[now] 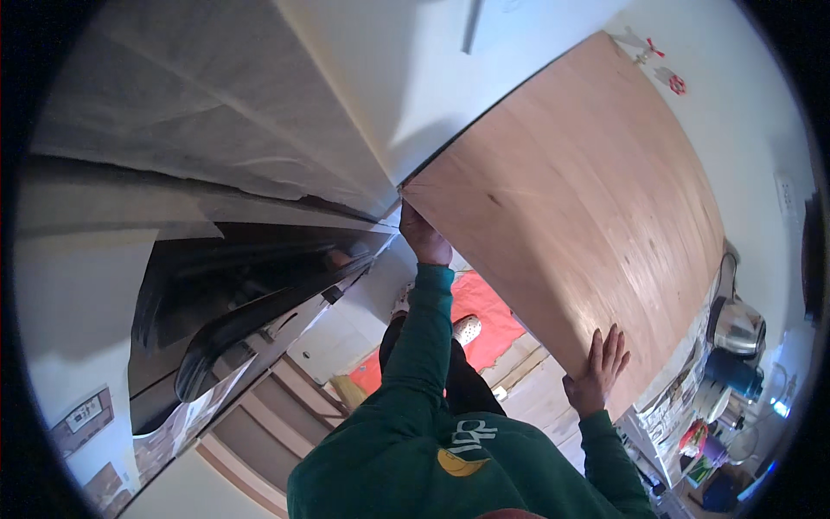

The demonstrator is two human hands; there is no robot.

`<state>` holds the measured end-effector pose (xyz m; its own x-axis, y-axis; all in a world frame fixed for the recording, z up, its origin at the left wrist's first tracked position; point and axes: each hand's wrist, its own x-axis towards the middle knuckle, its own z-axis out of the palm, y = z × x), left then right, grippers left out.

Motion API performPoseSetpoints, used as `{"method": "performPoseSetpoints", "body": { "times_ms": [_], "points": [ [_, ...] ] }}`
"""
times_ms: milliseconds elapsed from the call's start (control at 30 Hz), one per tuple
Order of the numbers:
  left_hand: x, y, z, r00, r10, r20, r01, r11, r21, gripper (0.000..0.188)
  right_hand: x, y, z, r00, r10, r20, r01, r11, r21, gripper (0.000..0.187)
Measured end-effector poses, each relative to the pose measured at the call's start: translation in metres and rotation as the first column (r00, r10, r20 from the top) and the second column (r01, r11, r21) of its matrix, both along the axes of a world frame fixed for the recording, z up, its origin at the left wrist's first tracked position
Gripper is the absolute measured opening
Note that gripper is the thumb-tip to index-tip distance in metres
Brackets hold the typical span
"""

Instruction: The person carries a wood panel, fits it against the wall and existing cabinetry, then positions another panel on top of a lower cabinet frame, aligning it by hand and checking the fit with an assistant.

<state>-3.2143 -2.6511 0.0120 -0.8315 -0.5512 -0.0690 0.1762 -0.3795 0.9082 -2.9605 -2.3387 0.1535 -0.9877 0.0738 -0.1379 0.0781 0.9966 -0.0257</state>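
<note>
A large sheet of plywood (pixel 571 190), light brown with visible grain, spans the upper right, one edge along the white wall. Its nearest left corner is in the grip of my left hand (pixel 424 238), whose fingertips are hidden behind the sheet. My right hand (pixel 598 368) lies on the sheet's face by its near edge, fingers stretched out and thumb close to that edge.
Red-handled valves (pixel 677 85) stick out of the wall beyond the sheet. A kettle (pixel 739 327) and several containers crowd the counter at right. At left are a dark glossy panel (pixel 233 285) and wooden slats (pixel 259 411). An orange-red cloth (pixel 484 320) covers floor by my feet.
</note>
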Motion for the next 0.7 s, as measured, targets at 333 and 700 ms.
{"method": "performPoseSetpoints", "body": {
  "times_ms": [333,700],
  "points": [
    [0.069,-0.009,0.047,0.957,-0.284,0.053,0.202,0.789,0.581,0.074,-0.011,-0.001,0.037,0.982,-0.166,0.090,0.174,0.980,-0.100,0.095],
    [0.032,-0.003,0.052,0.833,-0.481,0.273,0.446,0.876,0.182,0.059,0.011,0.010,0.035,0.989,-0.139,-0.053,0.129,0.977,-0.171,0.088]
  ]
}}
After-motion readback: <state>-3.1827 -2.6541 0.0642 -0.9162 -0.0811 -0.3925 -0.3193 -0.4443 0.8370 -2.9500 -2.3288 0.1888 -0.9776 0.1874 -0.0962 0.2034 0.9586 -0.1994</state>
